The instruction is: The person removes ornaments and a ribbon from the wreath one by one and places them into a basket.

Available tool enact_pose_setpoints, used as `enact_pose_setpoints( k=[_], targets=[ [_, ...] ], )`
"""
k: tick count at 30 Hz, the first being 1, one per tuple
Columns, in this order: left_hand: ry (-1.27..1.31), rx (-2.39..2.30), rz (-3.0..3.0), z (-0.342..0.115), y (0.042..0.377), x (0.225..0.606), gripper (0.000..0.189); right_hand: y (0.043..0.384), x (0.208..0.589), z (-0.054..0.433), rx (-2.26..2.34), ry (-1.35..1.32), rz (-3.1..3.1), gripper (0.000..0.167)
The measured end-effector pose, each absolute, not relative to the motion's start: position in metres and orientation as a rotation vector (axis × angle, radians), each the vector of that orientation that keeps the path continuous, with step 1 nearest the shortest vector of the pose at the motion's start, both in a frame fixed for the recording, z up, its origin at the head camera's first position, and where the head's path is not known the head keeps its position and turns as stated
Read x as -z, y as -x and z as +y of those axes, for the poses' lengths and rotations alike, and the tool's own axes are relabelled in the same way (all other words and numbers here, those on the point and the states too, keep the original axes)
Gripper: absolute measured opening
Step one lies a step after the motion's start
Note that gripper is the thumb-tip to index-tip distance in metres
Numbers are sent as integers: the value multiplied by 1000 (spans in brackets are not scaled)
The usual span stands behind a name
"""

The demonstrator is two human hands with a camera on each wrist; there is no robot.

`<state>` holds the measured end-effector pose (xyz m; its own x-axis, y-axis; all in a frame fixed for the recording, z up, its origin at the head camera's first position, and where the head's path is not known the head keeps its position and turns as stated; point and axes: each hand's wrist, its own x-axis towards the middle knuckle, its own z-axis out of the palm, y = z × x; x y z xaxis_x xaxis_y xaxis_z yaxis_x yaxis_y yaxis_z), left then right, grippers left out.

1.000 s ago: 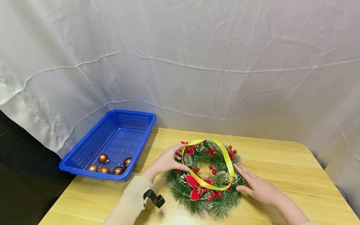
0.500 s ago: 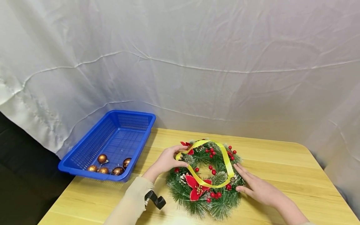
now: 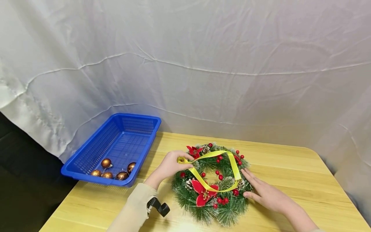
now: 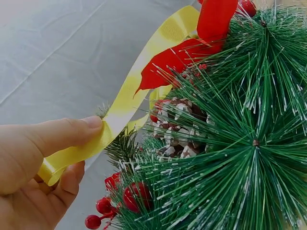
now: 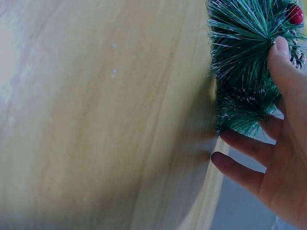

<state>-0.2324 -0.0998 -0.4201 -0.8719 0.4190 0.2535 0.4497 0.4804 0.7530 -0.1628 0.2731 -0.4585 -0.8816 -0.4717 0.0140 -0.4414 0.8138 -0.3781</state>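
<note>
A green Christmas wreath (image 3: 208, 209) with red poinsettias, berries and pine cones lies flat on the table. Across its top runs a loop of yellow ribbon (image 3: 234, 166). My left hand (image 3: 169, 166) is at the wreath's left side and pinches the ribbon's left end. In the left wrist view the ribbon (image 4: 127, 96) passes under the thumb and folds over between the fingers. On the opposite side, my right hand (image 3: 269, 195) rests against the wreath's edge with extended fingers. The right wrist view has its thumb on the green needles (image 5: 244, 38), the other fingers spread lower down.
To the left stands a blue plastic basket (image 3: 149, 148), partly over the table's left edge, with several copper-coloured baubles (image 3: 106, 163) at its near end. A grey-white cloth (image 3: 203, 96) hangs behind the wooden table (image 3: 304, 180). A black camera mount (image 3: 158, 206) sits on the left wrist.
My left hand has drawn the ribbon's left end leftward, gathering it between thumb and fingers. The loop's far side has come lower and nearer. My right hand and the wreath stay put.
</note>
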Motion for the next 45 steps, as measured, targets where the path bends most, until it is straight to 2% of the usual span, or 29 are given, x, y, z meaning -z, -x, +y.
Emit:
enact_pose_setpoints(
  k=[4, 9, 13, 21, 28, 38, 45],
  targets=[
    [808, 1366, -2657, -101, 233, 421, 11, 163, 459, 273, 578, 736, 2918, 73],
    [847, 1439, -2567, -102, 233, 425, 4, 162, 459, 273, 577, 734, 2923, 72],
    [878, 1596, -2491, -99, 231, 427, 6, 162, 459, 273, 575, 735, 2923, 72],
    [731, 1771, -2345, -91, 229, 425, 10, 162, 460, 272, 572, 742, 2948, 72],
    [736, 1835, -2322, -90, 228, 421, 24, 162, 460, 272, 573, 753, 2955, 72],
    [721, 1763, -2261, -101, 228, 402, 12, 164, 462, 274, 577, 781, 2969, 73],
    [580, 1624, -2198, -112, 229, 384, 13, 164, 461, 273, 582, 785, 2970, 72]
  ],
)
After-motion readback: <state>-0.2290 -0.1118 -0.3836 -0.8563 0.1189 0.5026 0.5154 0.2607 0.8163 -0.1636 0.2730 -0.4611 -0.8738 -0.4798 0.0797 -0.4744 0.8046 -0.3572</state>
